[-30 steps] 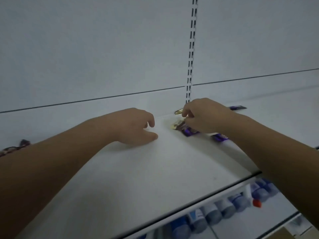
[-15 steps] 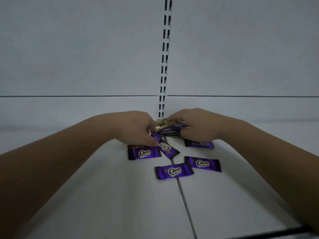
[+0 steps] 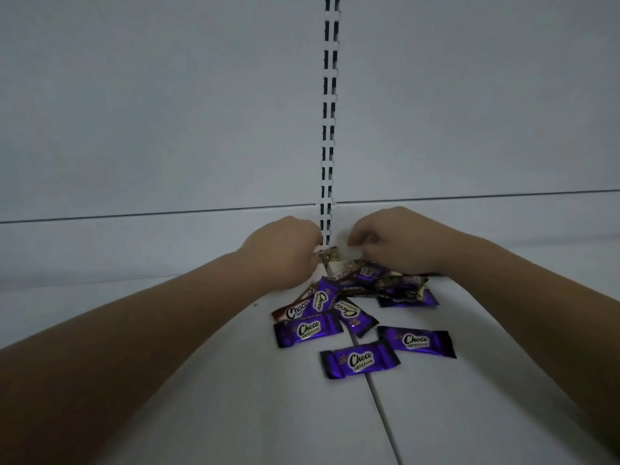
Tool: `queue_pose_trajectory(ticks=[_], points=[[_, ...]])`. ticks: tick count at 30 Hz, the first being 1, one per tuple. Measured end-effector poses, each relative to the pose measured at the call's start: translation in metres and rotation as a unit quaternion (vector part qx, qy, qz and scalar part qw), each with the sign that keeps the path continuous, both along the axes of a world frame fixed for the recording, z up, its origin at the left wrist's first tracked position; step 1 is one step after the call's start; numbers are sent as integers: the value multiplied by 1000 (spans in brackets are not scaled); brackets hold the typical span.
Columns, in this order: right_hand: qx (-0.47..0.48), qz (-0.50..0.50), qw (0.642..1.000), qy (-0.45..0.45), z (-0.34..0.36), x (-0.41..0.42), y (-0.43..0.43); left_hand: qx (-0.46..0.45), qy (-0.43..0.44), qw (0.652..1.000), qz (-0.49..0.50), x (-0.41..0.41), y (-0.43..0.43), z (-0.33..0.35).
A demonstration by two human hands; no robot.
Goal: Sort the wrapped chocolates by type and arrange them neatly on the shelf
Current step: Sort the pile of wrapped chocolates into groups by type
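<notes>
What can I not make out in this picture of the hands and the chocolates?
All in the head view:
Left hand: its fingertips are hidden behind its own knuckles, so any grip on the gold wrapper is unclear.
Right hand: its palm covers what its fingers touch.
Back of the pile: wrappers overlap in dim light; types unreadable.
Small print on the front purple chocolate: too small.
</notes>
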State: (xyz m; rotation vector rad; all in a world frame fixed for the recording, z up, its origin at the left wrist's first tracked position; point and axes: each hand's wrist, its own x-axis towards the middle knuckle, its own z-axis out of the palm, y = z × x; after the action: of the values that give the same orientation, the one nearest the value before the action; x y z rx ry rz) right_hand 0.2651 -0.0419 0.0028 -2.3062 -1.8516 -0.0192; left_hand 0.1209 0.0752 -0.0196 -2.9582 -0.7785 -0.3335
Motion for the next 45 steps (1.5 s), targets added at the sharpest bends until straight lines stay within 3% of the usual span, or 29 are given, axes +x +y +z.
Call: queue_pose_trajectory(ticks=[7, 12, 28, 34, 36, 40, 43, 45], points=[[-12, -12, 999, -37, -7, 2, 2, 163, 9, 986, 14, 20, 0, -8], [-23, 0, 998, -53, -8, 6, 6, 183, 15, 982, 43, 27, -3, -11], [-49, 37, 997, -46, -14, 21, 13, 123, 47, 989, 72, 35, -9, -12], [24, 41, 998, -31, 0, 24, 6, 157, -58, 986, 27, 26, -11, 5], [59, 42, 997, -17, 5, 26, 4, 131, -102, 986, 8, 18, -14, 17], [69, 48, 996, 29, 10, 27, 0, -84, -151, 985, 7, 0, -20, 25], [30, 44, 996, 78, 12, 23, -3, -169, -86, 981, 23, -9, -22, 25], [6, 39, 997, 66, 14, 23, -6, -208, -63, 975, 40, -13, -23, 23]])
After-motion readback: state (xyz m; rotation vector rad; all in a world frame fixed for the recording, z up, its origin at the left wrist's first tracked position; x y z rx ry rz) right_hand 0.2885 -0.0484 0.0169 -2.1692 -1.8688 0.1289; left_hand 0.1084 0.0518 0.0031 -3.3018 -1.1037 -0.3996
